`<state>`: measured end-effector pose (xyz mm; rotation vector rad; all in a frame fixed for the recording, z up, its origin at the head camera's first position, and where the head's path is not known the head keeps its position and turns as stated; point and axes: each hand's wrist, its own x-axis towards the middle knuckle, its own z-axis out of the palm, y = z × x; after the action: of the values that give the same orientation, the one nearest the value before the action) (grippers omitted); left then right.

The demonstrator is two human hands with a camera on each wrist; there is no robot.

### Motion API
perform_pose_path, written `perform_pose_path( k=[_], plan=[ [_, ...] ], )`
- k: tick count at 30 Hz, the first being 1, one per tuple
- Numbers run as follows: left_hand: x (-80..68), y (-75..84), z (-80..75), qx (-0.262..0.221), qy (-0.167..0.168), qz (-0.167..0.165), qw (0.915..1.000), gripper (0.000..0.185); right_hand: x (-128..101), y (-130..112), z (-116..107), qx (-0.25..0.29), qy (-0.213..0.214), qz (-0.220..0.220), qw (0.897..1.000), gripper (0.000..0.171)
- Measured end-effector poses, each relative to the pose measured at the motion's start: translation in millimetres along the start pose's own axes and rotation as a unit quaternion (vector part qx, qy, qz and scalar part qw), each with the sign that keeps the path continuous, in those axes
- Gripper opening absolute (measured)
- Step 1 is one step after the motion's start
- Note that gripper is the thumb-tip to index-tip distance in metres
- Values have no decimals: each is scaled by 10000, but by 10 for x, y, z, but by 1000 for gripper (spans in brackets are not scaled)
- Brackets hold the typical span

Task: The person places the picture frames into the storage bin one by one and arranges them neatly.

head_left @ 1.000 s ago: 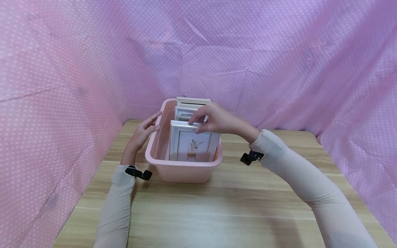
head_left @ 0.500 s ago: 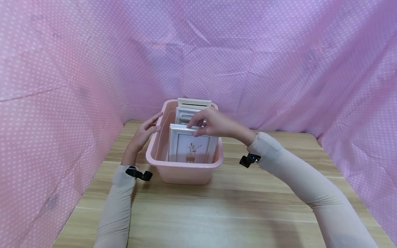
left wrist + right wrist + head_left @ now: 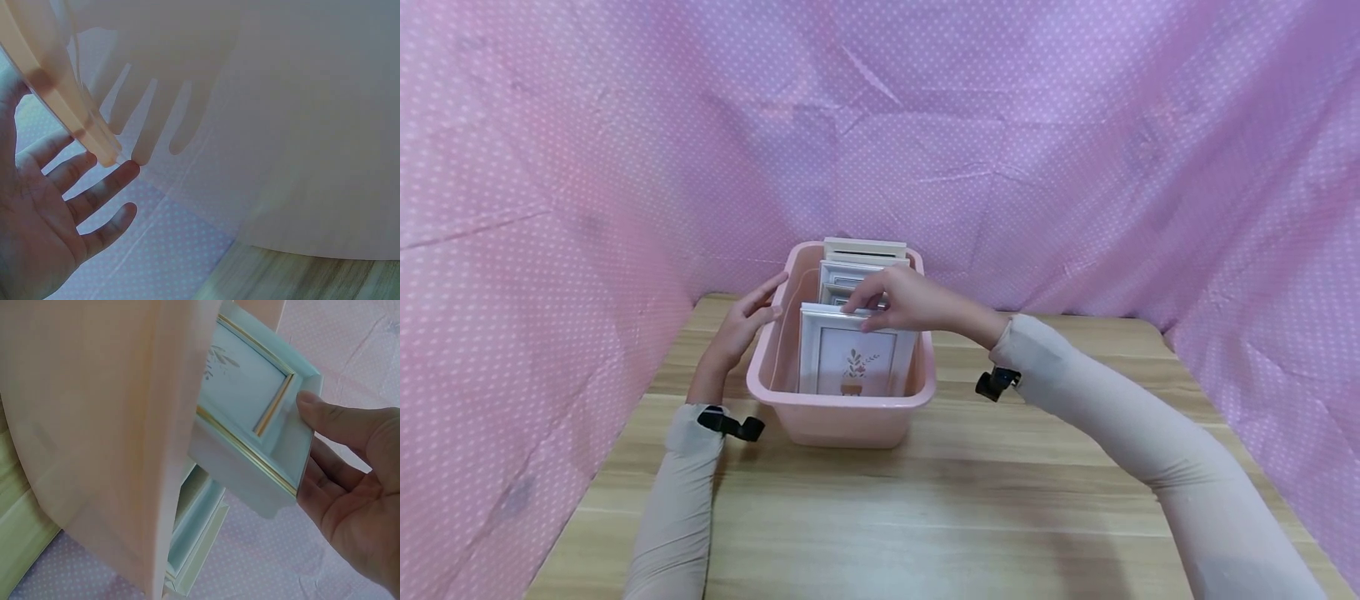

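While right hand [image 3: 917, 302] pinches top edge of front picture frame [image 3: 854, 354], thumb and fingers [image 3: 325, 415] curled round corner, frame stands upright in pink bin [image 3: 842, 412], frame centre. Left hand [image 3: 741, 325], fingers spread, flat against bin's left wall.

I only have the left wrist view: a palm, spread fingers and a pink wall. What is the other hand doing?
Observer: The right hand pinches the top edge of the front picture frame standing in the pink bin.
Operator: More frames in there?
Observer: Yes, the other frames stand behind it, toward the far wall.
Operator: Where's my left hand on the bin?
Observer: The left hand rests with straight fingers at the bin's left rim.
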<state>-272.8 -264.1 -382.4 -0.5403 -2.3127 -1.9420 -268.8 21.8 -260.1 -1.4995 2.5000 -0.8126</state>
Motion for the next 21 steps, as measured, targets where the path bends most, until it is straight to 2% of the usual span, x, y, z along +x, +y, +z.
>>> perform_pose_path(
  k=[9, 16, 19, 21],
  plan=[
    [47, -168, -56, 65, 7, 70, 10000, 52, 39, 61, -100, 40, -541, -227, 9983, 31],
    [26, -104, -49, 47, 20, -34, 10000, 53, 148, 25, -67, -58, -717, 4, 9974, 33],
    [42, -198, -59, 1, 33, 16, 10000, 52, 184, 26, -24, -14, -772, 106, 9970, 33],
    [43, -202, -52, -22, 25, 1, 10000, 51, 194, 34, -7, -21, -780, 160, 9968, 33]
  ],
)
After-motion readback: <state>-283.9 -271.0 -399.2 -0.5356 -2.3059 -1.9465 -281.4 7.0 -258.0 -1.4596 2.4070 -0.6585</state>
